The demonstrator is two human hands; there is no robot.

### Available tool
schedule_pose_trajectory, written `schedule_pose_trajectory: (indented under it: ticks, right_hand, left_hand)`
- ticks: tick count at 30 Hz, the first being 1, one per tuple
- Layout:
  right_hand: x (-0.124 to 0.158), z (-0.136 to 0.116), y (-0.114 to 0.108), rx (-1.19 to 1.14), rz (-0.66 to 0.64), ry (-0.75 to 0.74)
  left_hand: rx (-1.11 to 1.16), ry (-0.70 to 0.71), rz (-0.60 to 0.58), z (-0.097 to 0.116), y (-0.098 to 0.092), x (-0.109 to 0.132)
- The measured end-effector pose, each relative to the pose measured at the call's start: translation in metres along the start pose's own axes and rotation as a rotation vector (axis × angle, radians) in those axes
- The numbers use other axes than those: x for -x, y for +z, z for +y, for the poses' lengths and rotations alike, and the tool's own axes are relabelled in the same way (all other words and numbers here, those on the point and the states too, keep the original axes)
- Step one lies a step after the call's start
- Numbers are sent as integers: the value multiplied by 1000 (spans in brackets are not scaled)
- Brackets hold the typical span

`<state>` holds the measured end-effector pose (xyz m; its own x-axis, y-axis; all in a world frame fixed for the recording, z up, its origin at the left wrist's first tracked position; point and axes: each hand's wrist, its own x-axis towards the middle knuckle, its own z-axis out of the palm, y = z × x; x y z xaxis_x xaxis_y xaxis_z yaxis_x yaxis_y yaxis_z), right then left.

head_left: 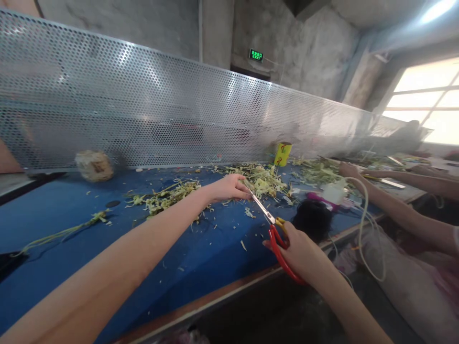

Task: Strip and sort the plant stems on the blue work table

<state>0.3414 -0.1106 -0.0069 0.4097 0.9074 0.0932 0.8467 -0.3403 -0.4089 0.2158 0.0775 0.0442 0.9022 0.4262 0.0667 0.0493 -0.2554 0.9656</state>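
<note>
My right hand (299,248) is wrapped around the handles of a pair of scissors (269,217), one red and one yellow. The metal blades point up and left, slightly parted, with their tips at the fingers of my left hand (231,187). Those left fingers are pinched together over the blue table; what lies between them is too small to make out. Just behind is a pile of pale yellow-green dried plant pieces (265,179). A second clump of plant pieces (168,197) lies beyond my left forearm, partly hidden by it.
A perforated metal screen (172,105) runs along the table's back. Before it stand a yellow-green can (283,154) and a wrapped roundish bundle (93,166). A stringy plant strand (71,230) lies left. At right are a black fuzzy object (312,220) and a co-worker's arms (390,205).
</note>
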Motion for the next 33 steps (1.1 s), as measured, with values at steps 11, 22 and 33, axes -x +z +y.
schedule_pose_trajectory:
  ticks: [11, 22, 33]
  right_hand:
    - [1, -1, -3, -21, 3, 17]
    - [1, 3, -2, -25, 10, 75]
    - [1, 8, -1, 0, 21, 14]
  left_hand:
    - [23, -12, -14, -2, 0, -4]
    - [-13, -21, -10, 0, 3, -8]
    - [-50, -9, -21, 0, 4, -12]
